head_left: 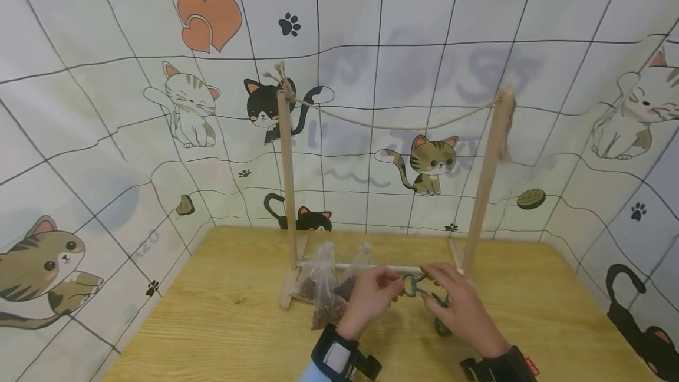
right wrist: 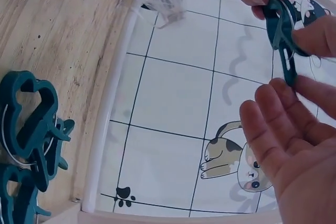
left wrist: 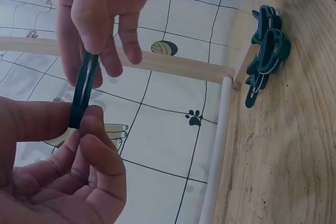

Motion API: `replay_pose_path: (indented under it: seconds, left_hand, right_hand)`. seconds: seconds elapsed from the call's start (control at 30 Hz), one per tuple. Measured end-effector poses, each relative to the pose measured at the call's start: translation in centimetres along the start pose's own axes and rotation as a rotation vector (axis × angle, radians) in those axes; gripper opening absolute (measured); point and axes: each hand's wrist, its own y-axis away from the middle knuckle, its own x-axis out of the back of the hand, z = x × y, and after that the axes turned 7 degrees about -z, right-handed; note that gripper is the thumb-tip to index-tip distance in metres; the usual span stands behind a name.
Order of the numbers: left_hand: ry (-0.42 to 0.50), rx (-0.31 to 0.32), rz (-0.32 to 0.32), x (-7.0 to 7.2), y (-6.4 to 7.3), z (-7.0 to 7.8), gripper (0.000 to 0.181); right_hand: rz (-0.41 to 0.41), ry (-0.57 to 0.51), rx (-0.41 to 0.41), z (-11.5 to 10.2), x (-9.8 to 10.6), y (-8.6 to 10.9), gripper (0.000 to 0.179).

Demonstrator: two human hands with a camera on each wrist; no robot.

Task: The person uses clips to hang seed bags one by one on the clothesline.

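A dark green plastic clothespin with a wire spring (head_left: 411, 285) is held between both hands above the table, in front of a wooden frame. My left hand (head_left: 368, 296) pinches its jaw end between thumb and index finger, as the left wrist view shows. At the other end, my right hand (head_left: 462, 305) has its thumb on one handle and fingertips on the other; the right wrist view shows the clothespin (right wrist: 283, 30) between them. More green clothespins (left wrist: 270, 51) lie in a pile on the table below the right hand, partly covered by it in the head view.
A sagging rope (head_left: 392, 128) runs between the left post (head_left: 287, 170) and the right post (head_left: 485, 184). Sheer drawstring bags (head_left: 325, 296) with dark contents sit left of the hands. A pale crossbar (left wrist: 215, 156) joins the posts low down. Cat-print cloth surrounds the table (head_left: 223, 323).
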Motion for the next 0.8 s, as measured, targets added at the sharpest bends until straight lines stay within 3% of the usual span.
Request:
replay_pose_path:
  seconds: [0.1,0.37,0.8]
  left_hand:
    - [0.050,0.028,0.012,0.07,0.01,0.16,0.020]
    - [0.137,0.073,-0.028,0.19,0.00,0.51,0.020]
    - [0.194,0.064,-0.061,-0.20,-0.11,0.56,0.016]
  right_hand:
    - [0.010,-0.036,-0.028,0.14,-0.03,0.11,0.066]
    - [0.061,-0.114,-0.068,0.26,-0.13,0.17,0.060]
    - [0.086,-0.118,-0.072,-0.15,0.37,0.21,0.029]
